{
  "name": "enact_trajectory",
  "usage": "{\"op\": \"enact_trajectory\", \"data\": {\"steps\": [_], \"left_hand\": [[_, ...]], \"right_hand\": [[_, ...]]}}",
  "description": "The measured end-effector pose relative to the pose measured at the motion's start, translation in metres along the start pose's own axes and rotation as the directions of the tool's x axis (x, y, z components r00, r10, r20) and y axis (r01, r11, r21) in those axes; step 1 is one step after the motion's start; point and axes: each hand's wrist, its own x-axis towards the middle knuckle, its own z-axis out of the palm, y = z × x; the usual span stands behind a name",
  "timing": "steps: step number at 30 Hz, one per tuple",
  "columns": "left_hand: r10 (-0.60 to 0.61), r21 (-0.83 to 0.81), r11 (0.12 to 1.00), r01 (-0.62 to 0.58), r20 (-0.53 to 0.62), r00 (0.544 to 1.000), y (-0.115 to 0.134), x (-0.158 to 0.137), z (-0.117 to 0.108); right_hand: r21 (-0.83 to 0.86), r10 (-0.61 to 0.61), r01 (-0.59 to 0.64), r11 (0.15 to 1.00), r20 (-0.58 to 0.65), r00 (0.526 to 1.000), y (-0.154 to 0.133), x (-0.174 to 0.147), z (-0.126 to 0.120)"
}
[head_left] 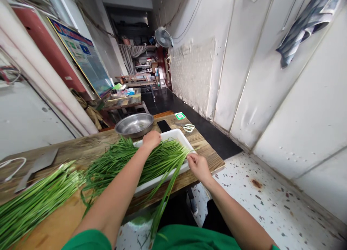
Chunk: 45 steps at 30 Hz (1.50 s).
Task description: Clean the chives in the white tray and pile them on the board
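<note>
A white plastic tray (179,133) on the wooden table holds a thick pile of green garlic chives (159,159), leafy ends to the left and pale stem ends to the right. My right hand (200,167) is closed at the tray's right end, pinching stem ends of chives; a few long blades hang from there over the near rim. At the far rim, over the pile, my left hand (152,139) is curled closed. Its fingertips are hidden, so I cannot make out what they grip.
More chives (46,192) lie on a wooden cutting board (62,221) at left, beside a cleaver (38,168). Behind the tray are a steel basin (135,125), a black phone (163,126), scissors (189,127) and a green QR card (179,115). A white wall runs along the right.
</note>
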Motion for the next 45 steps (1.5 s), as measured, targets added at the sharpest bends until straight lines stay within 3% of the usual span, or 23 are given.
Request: {"op": "enact_trajectory", "data": {"steps": [3, 8, 14, 17, 20, 23, 26, 29, 32, 35, 45], "left_hand": [[-0.025, 0.099, 0.995, 0.024, 0.013, 1.000, -0.004, 0.009, 0.014], [0.060, 0.177, 0.982, -0.058, -0.005, 0.998, 0.004, 0.008, 0.030], [0.137, 0.228, 0.967, -0.114, -0.087, 0.987, 0.014, 0.001, 0.032], [0.141, 0.131, 0.983, -0.130, -0.081, 0.987, 0.014, 0.001, 0.020], [0.230, -0.069, 0.968, -0.241, -0.136, 0.964, 0.017, -0.005, 0.008], [0.221, -0.393, 0.885, -0.252, -0.123, 0.968, 0.025, -0.020, 0.006], [0.126, -0.751, 0.660, -0.031, 0.070, 0.990, 0.033, -0.035, 0.014], [0.078, -0.888, 0.439, 0.139, 0.192, 0.978, 0.036, -0.041, 0.021], [0.081, -0.928, 0.315, 0.199, 0.235, 0.969, 0.033, -0.038, 0.024], [0.081, -0.936, 0.266, 0.230, 0.259, 0.962, 0.029, -0.034, 0.024], [0.116, -0.929, 0.258, 0.266, 0.303, 0.946, 0.033, -0.033, 0.022]], "right_hand": [[0.003, -0.002, 0.002, 1.000, -0.001, 1.000, 0.000, 0.000, 0.000], [0.003, -0.007, 0.007, 1.000, -0.002, 1.000, -0.001, 0.000, 0.000], [0.007, -0.005, 0.005, 1.000, 0.002, 1.000, -0.001, 0.000, -0.001], [0.000, -0.006, 0.006, 1.000, 0.003, 1.000, -0.001, 0.000, -0.002], [-0.003, -0.008, 0.008, 1.000, 0.007, 1.000, -0.002, 0.000, -0.003], [-0.011, -0.019, 0.019, 1.000, 0.012, 1.000, -0.003, -0.001, -0.004], [-0.016, -0.026, 0.026, 1.000, 0.012, 1.000, -0.003, -0.001, -0.005], [-0.020, -0.029, 0.029, 0.999, 0.022, 0.999, -0.002, -0.002, -0.005], [-0.017, -0.036, 0.036, 0.999, 0.037, 0.999, -0.003, -0.002, -0.006], [-0.005, -0.041, 0.041, 0.999, 0.054, 0.998, -0.004, -0.001, -0.006], [0.020, -0.068, 0.067, 0.998, 0.084, 0.994, -0.005, 0.001, -0.009]]}}
